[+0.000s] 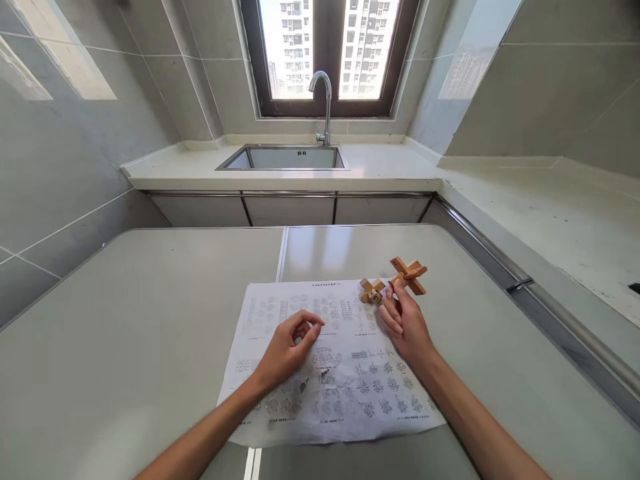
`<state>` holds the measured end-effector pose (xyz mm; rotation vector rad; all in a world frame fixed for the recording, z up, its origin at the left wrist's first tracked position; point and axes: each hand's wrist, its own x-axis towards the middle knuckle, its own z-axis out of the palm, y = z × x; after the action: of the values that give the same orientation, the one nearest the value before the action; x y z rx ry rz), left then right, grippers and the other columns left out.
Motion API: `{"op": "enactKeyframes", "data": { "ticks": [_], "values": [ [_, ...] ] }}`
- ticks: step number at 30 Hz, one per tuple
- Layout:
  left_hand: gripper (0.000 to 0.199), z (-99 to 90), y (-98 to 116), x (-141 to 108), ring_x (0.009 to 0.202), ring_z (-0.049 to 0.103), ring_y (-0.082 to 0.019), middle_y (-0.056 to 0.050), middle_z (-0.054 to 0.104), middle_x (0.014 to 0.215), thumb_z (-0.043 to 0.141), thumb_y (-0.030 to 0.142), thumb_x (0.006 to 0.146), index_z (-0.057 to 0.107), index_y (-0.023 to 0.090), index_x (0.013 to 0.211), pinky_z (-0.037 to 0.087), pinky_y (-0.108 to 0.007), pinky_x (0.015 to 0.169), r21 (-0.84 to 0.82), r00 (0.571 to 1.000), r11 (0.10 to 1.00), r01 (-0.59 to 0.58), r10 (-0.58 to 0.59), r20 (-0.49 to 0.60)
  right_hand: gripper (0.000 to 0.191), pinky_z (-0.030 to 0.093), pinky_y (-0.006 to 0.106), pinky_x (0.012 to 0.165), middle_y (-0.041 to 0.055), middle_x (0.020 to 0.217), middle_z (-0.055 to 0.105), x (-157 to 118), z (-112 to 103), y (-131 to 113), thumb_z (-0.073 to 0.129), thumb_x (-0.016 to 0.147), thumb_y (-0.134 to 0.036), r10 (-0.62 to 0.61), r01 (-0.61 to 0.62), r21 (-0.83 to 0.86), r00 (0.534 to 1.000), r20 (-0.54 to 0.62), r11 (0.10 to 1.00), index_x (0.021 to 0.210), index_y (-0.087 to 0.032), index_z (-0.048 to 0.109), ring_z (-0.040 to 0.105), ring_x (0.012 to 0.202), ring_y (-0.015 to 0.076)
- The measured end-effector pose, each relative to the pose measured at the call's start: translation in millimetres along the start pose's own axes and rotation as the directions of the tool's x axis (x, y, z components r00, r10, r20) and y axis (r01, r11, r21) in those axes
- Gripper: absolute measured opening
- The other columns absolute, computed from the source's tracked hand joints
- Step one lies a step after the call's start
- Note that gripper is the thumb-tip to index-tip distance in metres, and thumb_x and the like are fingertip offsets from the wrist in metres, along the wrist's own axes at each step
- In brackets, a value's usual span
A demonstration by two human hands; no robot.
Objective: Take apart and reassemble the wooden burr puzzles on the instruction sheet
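A large printed sheet (345, 393) with small diagrams lies creased on the light table. Near its top right corner my right hand (404, 320) pinches one arm of a wooden cross-shaped puzzle (411, 272) and holds it up. A smaller wooden block puzzle (371, 291) with a marked face rests on the sheet's upper right, just left of that hand. My left hand (294, 341) is over the sheet's left middle, fingers curled with the fingertips apart, and nothing shows in it.
The table (125, 333) has a pale seam down its middle. Beyond it stands a white counter (175, 170) with a sink (295, 168) and a tap (327, 107) below a window. Another counter (560, 220) with a metal rail runs along the right.
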<state>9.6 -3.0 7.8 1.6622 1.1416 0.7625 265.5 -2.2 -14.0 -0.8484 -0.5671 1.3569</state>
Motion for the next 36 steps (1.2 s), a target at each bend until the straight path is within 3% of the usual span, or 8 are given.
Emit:
{"op": "enactKeyframes", "data": {
  "ticks": [3,5,9,15,21,25,30,36],
  "values": [
    [0.030,-0.5,-0.7,-0.6,0.065,0.042,-0.014,0.004,0.046,0.069,0.059,0.047,0.099,0.070,0.019,0.099,0.035,-0.024,0.057,-0.008,1.000,1.000,-0.011,0.011,0.006,0.042,0.025,0.020,0.033,-0.0106,0.046,0.035,-10.4,10.0,2.8,0.079,0.091,-0.055,-0.057,0.055,-0.094,0.998,-0.014,0.994,0.076,-0.024,0.055,0.024,0.038,0.0063],
    [0.029,-0.8,-0.9,-0.8,0.065,0.044,-0.014,0.003,0.048,0.069,0.059,0.047,0.100,0.069,0.019,0.098,0.036,-0.024,0.058,-0.014,1.000,1.000,-0.016,0.016,0.010,0.045,0.026,0.023,0.035,-0.0093,0.047,0.035,-17.1,15.4,6.0,0.074,0.093,-0.062,-0.086,0.086,-0.274,0.996,0.011,0.958,0.076,-0.024,0.056,0.025,0.040,0.0076],
    [0.030,-2.3,0.6,-1.2,0.069,0.050,-0.015,0.001,0.055,0.074,0.060,0.048,0.100,0.068,0.020,0.100,0.044,-0.026,0.064,-0.030,1.000,0.999,-0.017,0.018,0.003,0.056,0.021,0.028,0.041,-0.0046,0.046,0.039,-27.8,21.1,15.6,0.070,0.093,-0.065,-0.004,0.060,-0.466,0.993,0.122,0.883,0.060,-0.024,0.049,0.030,0.042,0.0102],
    [0.042,-7.4,-4.6,-3.0,0.096,0.061,-0.023,-0.009,0.067,0.112,0.068,0.057,0.094,0.064,0.022,0.117,0.051,-0.036,0.089,-0.058,0.991,0.995,-0.086,0.091,0.093,0.044,0.031,0.031,0.051,0.0018,0.064,0.054,-40.6,22.3,32.6,0.058,0.103,-0.053,-0.011,0.242,-0.613,0.935,0.355,0.752,0.072,-0.023,0.064,0.041,0.055,0.0160],
    [0.095,-11.0,-6.3,-4.3,0.128,0.058,-0.036,-0.016,0.062,0.138,0.080,0.076,0.072,0.051,0.026,0.147,0.044,-0.054,0.112,-0.226,0.961,0.971,-0.082,0.136,0.239,0.036,0.042,0.033,0.067,0.0063,0.082,0.068,-48.4,34.9,37.3,0.048,0.109,-0.038,0.058,0.397,-0.646,0.823,0.564,0.652,0.086,-0.023,0.072,0.057,0.073,0.0221],
    [0.108,-10.0,-5.6,-3.5,0.144,0.048,-0.043,-0.020,0.056,0.150,0.088,0.076,0.061,0.051,0.026,0.150,0.038,-0.060,0.119,-0.378,0.941,0.925,-0.034,0.157,0.300,0.033,0.045,0.031,0.070,0.0050,0.083,0.069,-50.9,43.0,38.3,0.048,0.109,-0.033,0.113,0.397,-0.634,0.784,0.610,0.664,0.086,-0.023,0.071,0.059,0.074,0.0210],
    [0.101,-10.3,-14.5,-0.7,0.136,0.057,-0.044,-0.019,0.061,0.144,0.091,0.067,0.065,0.053,0.025,0.148,0.046,-0.060,0.112,-0.491,0.946,0.871,0.029,0.135,0.295,0.032,0.043,0.027,0.066,0.0031,0.079,0.067,-51.5,45.6,45.8,0.046,0.108,-0.032,0.107,0.425,-0.649,0.781,0.615,0.632,0.086,-0.021,0.066,0.054,0.067,0.0171],
    [0.088,-7.8,-20.3,-1.8,0.129,0.062,-0.042,-0.015,0.065,0.137,0.089,0.045,0.066,0.055,0.025,0.145,0.048,-0.059,0.111,-0.451,0.963,0.892,-0.030,0.147,0.226,0.036,0.047,0.027,0.067,0.0051,0.080,0.068,-54.8,48.7,53.0,0.044,0.109,-0.039,0.070,0.412,-0.652,0.811,0.581,0.637,0.087,-0.022,0.067,0.059,0.070,0.0185]
  ]
}}
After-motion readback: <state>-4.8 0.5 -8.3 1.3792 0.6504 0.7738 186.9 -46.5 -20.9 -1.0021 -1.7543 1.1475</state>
